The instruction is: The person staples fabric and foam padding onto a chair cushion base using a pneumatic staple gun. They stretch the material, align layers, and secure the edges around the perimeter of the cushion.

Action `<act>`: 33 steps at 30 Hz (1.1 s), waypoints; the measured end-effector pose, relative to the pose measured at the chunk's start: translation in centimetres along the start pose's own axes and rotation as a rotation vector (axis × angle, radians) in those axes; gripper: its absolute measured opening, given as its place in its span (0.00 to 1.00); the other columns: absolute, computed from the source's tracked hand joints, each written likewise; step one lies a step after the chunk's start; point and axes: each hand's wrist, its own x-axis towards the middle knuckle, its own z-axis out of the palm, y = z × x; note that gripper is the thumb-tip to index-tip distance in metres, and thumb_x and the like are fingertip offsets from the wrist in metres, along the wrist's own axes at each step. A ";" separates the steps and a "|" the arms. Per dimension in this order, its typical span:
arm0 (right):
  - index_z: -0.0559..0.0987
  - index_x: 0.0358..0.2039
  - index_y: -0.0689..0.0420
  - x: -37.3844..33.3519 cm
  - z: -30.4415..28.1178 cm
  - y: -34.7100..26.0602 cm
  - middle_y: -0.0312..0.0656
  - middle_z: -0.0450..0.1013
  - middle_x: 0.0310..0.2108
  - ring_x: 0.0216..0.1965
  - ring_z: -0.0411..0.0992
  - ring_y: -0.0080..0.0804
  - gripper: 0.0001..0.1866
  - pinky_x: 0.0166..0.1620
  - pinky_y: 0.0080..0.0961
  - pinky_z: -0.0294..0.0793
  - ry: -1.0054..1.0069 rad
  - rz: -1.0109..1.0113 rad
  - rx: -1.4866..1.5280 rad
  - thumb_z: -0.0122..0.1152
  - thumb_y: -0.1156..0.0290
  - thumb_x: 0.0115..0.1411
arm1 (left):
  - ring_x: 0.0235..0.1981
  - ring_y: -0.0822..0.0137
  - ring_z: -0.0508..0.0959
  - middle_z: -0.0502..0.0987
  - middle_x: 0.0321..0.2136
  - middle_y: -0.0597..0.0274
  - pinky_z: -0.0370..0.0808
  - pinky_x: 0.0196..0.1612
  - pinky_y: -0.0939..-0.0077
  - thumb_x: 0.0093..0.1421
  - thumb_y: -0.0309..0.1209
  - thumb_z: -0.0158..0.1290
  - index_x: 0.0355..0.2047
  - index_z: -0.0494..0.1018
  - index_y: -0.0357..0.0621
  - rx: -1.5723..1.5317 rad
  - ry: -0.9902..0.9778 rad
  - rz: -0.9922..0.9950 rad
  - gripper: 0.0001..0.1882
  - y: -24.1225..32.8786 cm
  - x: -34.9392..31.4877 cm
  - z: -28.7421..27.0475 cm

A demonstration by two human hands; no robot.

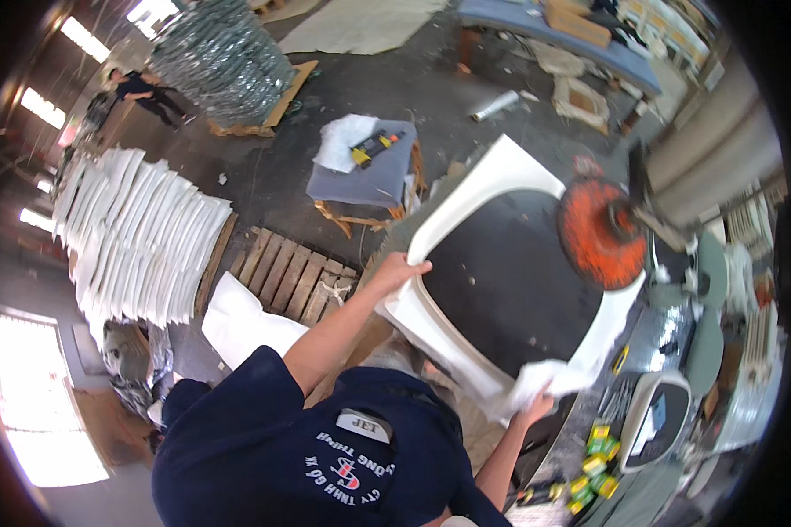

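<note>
A: ok what's in the hands here?

B: Big white-edged piece (492,171), right in front of the body. Left hand (397,275) is curled around its left edge, thumb on top. Right hand (533,409) is pinching the white material at the near edge. The middle is dark and rounded; can't tell if it's a panel or an opening.

A: and the orange disc (596,233)?

B: Overlaps the far right part of the piece. Can't tell if they touch.

A: what's the worktop (574,430) like?

B: Messy lol. Green-and-yellow boxes (594,474) in a heap, and a pale-rimmed frame (677,395) beside them.

A: rest of the room?

B: Dark floor (439,92), kinda workshop-ish. Tall stack of white sheets (136,237) off left, slatted pallet (294,277) next to it. Blue-grey padded seat (378,180) further out, with a yellow-and-black tool (373,149) lying on top. Someone in dark clothes (145,92) is way back at upper left.
</note>
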 end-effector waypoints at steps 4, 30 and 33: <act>0.76 0.30 0.69 -0.5 0.5 -0.8 0.43 0.76 0.28 0.27 0.70 0.27 0.31 0.31 0.34 0.74 -0.030 0.010 0.212 0.57 0.48 0.72 | 0.41 0.56 0.84 0.85 0.39 0.47 0.78 0.46 0.63 0.52 0.54 0.70 0.44 0.82 0.33 0.059 0.032 0.019 0.34 -1.2 0.2 -0.3; 0.61 0.69 0.71 13.5 6.1 -12.3 0.67 0.62 0.67 0.68 0.62 0.61 0.51 0.69 0.46 0.59 0.141 -0.222 -0.720 0.43 0.32 0.67 | 0.63 0.36 0.66 0.65 0.63 0.40 0.54 0.65 0.29 0.68 0.58 0.43 0.70 0.60 0.47 0.467 0.649 0.063 0.38 4.2 5.2 2.8; 0.68 0.65 0.64 20.9 1.2 -5.7 0.63 0.75 0.52 0.53 0.74 0.60 0.32 0.55 0.51 0.74 0.034 -0.768 -1.370 0.41 0.50 0.75 | 0.65 0.40 0.66 0.69 0.61 0.39 0.57 0.66 0.36 0.67 0.53 0.48 0.66 0.63 0.39 0.340 0.549 0.136 0.36 7.2 3.6 2.8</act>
